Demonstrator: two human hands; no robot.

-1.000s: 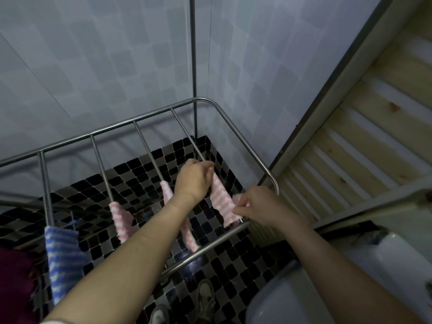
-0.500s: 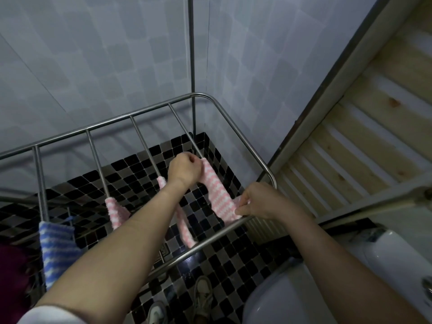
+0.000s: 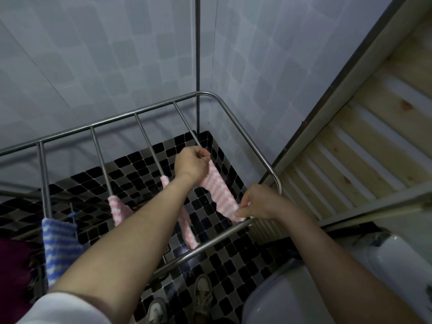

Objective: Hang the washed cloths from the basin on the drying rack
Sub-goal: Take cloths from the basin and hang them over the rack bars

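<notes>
The left hand (image 3: 191,163) and right hand (image 3: 259,203) each pinched one end of the pink-and-white striped terry cloth (image 3: 217,192), which was draped along the rightmost crossbar of the stainless-steel tube drying rack (image 3: 149,111). The left forearm hid part of a second pink striped cloth (image 3: 189,232). A dark red fabric (image 3: 14,265) was cut off at the left edge.

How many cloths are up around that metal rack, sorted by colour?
Pink-and-white striped fluffy cloths: 3 (the last gripped by the left hand and right hand)
Blue-and-white striped fluffy cloth: 1
Dark red cloth at the left edge: 1
Total: 5
</notes>
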